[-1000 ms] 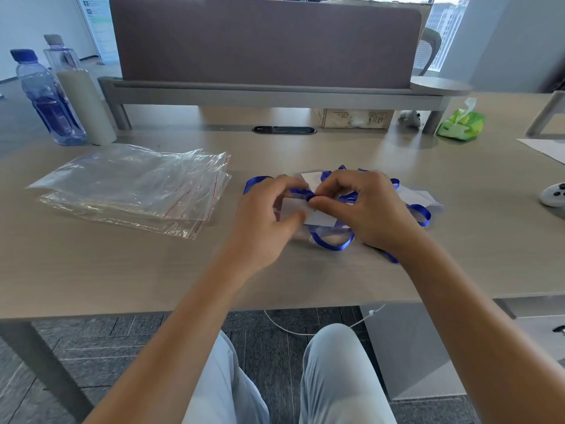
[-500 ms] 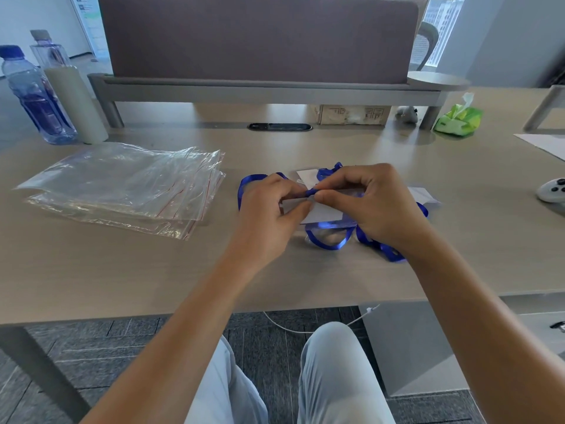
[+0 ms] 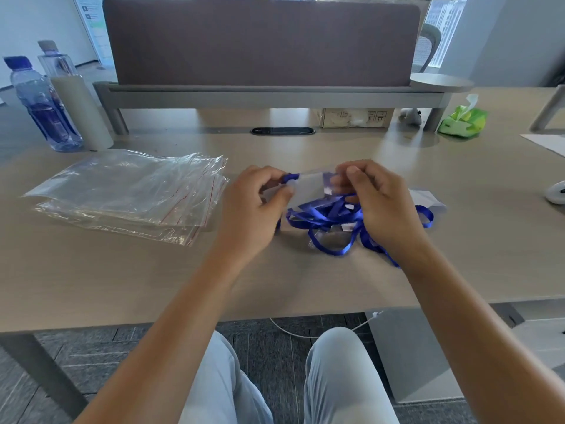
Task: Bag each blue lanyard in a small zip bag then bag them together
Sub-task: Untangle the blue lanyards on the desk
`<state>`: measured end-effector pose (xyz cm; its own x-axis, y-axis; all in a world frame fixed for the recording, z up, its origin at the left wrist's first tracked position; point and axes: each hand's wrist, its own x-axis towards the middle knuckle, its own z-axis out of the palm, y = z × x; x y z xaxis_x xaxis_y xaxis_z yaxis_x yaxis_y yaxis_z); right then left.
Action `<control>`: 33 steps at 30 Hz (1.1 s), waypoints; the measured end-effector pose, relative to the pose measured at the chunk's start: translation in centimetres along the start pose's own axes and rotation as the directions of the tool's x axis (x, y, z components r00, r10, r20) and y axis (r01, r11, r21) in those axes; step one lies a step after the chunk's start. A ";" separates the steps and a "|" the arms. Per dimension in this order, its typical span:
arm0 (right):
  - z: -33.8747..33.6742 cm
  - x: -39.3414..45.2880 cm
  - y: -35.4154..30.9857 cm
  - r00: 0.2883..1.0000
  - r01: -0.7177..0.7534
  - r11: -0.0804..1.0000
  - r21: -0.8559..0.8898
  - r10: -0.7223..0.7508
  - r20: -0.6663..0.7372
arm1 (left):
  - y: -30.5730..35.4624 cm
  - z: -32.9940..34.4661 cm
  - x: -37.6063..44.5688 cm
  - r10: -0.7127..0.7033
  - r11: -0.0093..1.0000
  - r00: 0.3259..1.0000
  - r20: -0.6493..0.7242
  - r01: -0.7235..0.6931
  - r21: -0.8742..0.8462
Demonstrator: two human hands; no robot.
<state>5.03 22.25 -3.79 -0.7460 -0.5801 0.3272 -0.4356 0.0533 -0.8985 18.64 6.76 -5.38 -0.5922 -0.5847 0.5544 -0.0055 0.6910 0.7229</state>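
Observation:
A tangle of blue lanyards lies on the desk in front of me. Above it I hold up a clear badge holder with a white card, blurred by motion. My left hand pinches its left end, where a bit of blue strap shows. My right hand pinches its right end, thumb up. The blue strap hangs from the holder down into the tangle. A stack of clear zip bags with red seal lines lies flat to the left, apart from both hands.
Two water bottles and a pale cylinder stand at the back left. A green tissue pack, a small box and a desk divider line the back. A white controller sits at the right edge.
Both hands lifted the badge holder off the desk and moved slightly apart, pulling the strap up from the tangle.

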 end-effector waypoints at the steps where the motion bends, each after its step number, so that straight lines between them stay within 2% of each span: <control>1: 0.1 0.1 0.4 0.998 -0.058 0.998 0.031 0.058 0.001 | 0.0 -0.5 0.2 -0.016 1.000 1.000 -0.016 0.015 -0.007; 4: 1.3 0.3 1.0 0.985 -0.126 0.992 -0.018 0.128 0.118 | 0.1 -2.0 1.0 -0.034 0.999 0.999 -0.040 0.034 -0.001; 7: 2.9 0.1 0.3 0.938 -0.127 0.989 -0.072 0.144 0.315 | 0.7 -3.3 1.6 -0.035 0.998 0.999 -0.039 0.033 -0.060; 9: 4.1 0.1 -0.1 0.903 -0.066 0.991 -0.118 0.110 0.415 | 1.3 -4.0 1.7 -0.040 0.992 0.999 -0.036 0.036 -0.122; 11: 5.0 0.1 -0.5 0.890 0.015 0.982 -0.190 0.073 0.450 | 1.9 -4.4 2.1 -0.057 0.983 0.997 -0.045 0.048 -0.176; 15: 6.0 -0.6 -1.7 0.884 0.120 0.963 -0.242 0.007 0.467 | 2.4 -5.3 2.9 -0.080 0.970 0.993 -0.089 0.057 -0.236; 18: 6.0 -1.1 -2.1 0.906 0.164 0.952 -0.259 -0.042 0.421 | 2.4 -5.9 3.2 0.031 0.998 0.990 -0.138 -0.039 -0.056; 21: 5.1 -1.5 -2.4 0.933 0.177 0.923 -0.342 -0.047 0.358 | 1.7 -6.0 3.1 0.186 0.973 0.972 -0.144 -0.162 0.168; 27: 3.1 -2.2 -4.0 0.935 0.276 0.861 -0.428 -0.136 0.329 | 0.6 -4.6 1.5 0.286 0.893 0.958 0.012 -0.271 0.359; 33: 1.3 -1.9 -6.3 0.932 0.327 0.825 -0.462 -0.201 0.301 | 0.9 -3.3 0.3 0.301 0.828 0.940 0.163 -0.342 0.443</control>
<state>9.89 21.93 0.89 -0.4561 -0.7964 0.3972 -0.8356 0.2298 -0.4990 21.05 5.79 -3.20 -0.6890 -0.2720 0.6718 -0.1591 0.9611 0.2259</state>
